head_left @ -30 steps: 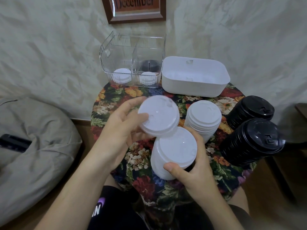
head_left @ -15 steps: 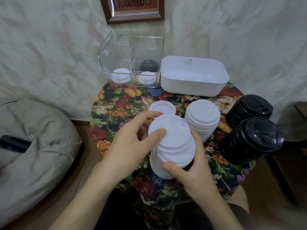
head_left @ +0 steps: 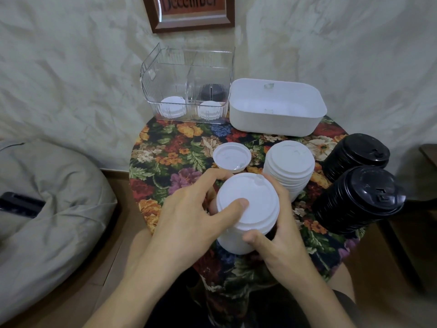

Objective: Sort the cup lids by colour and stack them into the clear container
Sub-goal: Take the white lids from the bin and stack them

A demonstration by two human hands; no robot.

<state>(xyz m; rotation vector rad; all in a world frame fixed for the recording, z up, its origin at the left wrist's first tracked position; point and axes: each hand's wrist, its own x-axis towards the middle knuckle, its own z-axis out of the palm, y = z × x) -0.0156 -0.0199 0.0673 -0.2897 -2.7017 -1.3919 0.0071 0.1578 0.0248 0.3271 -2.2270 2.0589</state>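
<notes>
Held white stack (head_left: pixel 246 209): nested flat-topped lids, tilted over the table's near edge, clasped by the left grip (head_left: pixel 189 216) and the right grip (head_left: pixel 283 237).
Loose white lid (head_left: pixel 231 157): alone on the table just behind it.
Second white stack (head_left: pixel 289 166): upright, just right of the loose lid.
Near black stack (head_left: pixel 359 200): leaning, at the right edge.
Far black stack (head_left: pixel 354 155): leaning, just behind it.
Clear container (head_left: pixel 151 91): back left, divided; white lids low in its left and front-right sections, black ones behind.
</notes>
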